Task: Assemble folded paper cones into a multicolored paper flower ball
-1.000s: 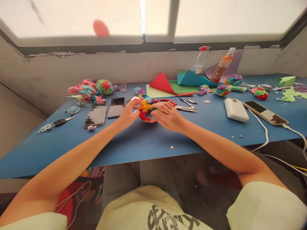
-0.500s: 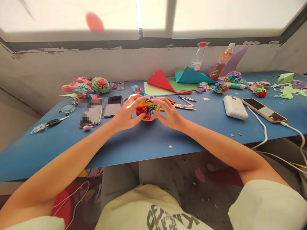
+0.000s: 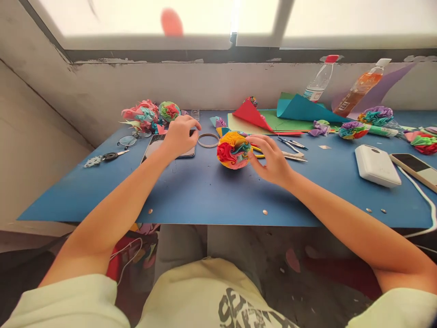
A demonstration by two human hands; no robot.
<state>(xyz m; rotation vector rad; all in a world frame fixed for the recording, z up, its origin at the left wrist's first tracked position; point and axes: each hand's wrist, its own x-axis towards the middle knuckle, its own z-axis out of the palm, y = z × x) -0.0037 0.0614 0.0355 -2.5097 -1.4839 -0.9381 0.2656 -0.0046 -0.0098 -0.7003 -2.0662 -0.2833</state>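
A ball of pleated paper flowers [image 3: 232, 150], in red, yellow and teal, sits on the blue table in front of me. My right hand [image 3: 271, 157] touches its right side, fingers over the upper edge and thumb lower down. To the left, my left hand [image 3: 180, 136] hovers over the phones, holding nothing, with its fingers bent loosely and the thumb apart. One dark phone [image 3: 189, 151] shows partly beneath that hand. Just behind it lies a green and red paper ball [image 3: 169, 110]. A tape ring [image 3: 208, 146] lies between the left hand and the flower ball.
Scissors [image 3: 295, 156] and a compass [image 3: 290, 143] lie right of the ball. Coloured sheets [image 3: 252, 116] spread behind. Two bottles [image 3: 321, 79] stand near the wall. A white power bank [image 3: 377, 165] and a cabled phone [image 3: 414, 168] are at right; keys [image 3: 109, 157] and glasses [image 3: 127, 140] at left.
My left hand has let go of the flower ball and moved left towards the phones and the green paper ball. My right hand stays at the ball. The view has swung left.
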